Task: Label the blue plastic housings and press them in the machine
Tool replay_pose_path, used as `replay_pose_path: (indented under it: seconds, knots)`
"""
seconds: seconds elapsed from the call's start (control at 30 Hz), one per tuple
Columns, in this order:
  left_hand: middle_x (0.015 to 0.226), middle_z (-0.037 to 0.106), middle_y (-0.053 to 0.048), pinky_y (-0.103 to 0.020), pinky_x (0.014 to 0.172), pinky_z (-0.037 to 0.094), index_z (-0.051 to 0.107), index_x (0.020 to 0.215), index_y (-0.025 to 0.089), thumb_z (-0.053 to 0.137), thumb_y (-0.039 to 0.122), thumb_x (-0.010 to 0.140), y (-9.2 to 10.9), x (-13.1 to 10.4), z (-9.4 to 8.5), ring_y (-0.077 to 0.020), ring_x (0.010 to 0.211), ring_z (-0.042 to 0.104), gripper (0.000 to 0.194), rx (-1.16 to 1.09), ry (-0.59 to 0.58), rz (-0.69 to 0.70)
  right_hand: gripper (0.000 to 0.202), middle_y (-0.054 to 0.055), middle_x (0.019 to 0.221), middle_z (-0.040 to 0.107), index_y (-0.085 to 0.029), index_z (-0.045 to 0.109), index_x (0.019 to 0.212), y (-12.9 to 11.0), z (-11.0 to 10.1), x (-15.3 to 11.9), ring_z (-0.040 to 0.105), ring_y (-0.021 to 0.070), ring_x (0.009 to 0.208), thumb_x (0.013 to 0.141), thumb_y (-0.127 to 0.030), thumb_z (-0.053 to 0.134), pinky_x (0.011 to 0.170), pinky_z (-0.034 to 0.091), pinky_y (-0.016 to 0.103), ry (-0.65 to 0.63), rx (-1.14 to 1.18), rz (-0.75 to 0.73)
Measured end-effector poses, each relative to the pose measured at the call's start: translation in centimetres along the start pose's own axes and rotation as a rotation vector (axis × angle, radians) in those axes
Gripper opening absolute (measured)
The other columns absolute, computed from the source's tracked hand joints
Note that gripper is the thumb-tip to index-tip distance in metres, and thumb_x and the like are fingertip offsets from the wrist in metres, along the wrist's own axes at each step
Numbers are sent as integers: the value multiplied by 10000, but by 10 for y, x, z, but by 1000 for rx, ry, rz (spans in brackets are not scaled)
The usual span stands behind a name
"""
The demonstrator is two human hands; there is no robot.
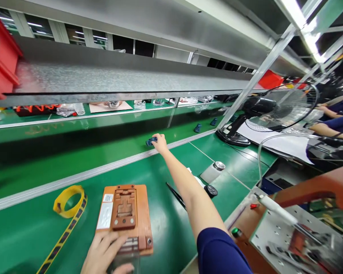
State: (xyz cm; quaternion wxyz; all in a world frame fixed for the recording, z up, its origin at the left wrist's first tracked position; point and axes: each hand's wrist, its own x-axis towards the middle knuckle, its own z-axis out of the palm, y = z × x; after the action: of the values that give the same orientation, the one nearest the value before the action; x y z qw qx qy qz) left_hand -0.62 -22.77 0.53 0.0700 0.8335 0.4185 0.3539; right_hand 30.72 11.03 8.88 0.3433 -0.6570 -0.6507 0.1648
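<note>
My right hand [160,143] reaches out over the green strip behind the metal rail, its fingers closed on a small dark blue part [150,142]. My left hand [104,249] lies with stretched fingers at the near end of an orange-brown fixture [145,217]. Beside its fingertips is a clear plastic piece [133,260], partly cut off by the frame edge. A brown block [124,207] with a shaped recess sits on the fixture. Two more dark blue parts, a nearer one [197,128] and a farther one [213,121], stand along the strip to the right.
A yellow tape roll [70,201] lies left of the fixture. Dark tweezers [175,196], a white bottle [213,172] and a black fan [237,129] are to the right. A metal shelf [125,76] overhangs the bench. Another person's arm [328,127] shows at far right.
</note>
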Motion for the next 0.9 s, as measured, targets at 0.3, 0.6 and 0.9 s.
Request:
replay_pose_path:
  seconds: [0.3, 0.6, 0.9]
  knots:
    - [1330, 611, -90, -519, 1100, 454, 691, 1238, 329, 529, 452, 991, 54, 11, -47, -291, 1272, 549, 319, -547, 140, -529, 383, 64, 1154, 634, -208, 623, 1141, -89, -37, -165, 623, 198, 1038, 817, -350, 770, 938, 543, 367, -534, 710, -446]
    - [966, 687, -151, -215, 587, 564, 605, 1194, 73, 460, 323, 1032, 69, 72, -64, -150, 713, 669, 332, -1772, 150, -1060, 362, 105, 1434, 516, -261, 629, 1273, -116, -34, -270, 535, 253, 1321, 959, -441, 616, 1128, 464, 456, -657, 716, -545]
    - [1338, 619, -113, -371, 1088, 478, 565, 1340, 235, 650, 450, 938, 72, 64, -51, -247, 1281, 573, 464, -1366, 330, -917, 931, 179, 1474, 417, -197, 357, 1512, -108, 3, -288, 418, 326, 1407, 717, -388, 803, 1181, 384, 530, -402, 319, -580]
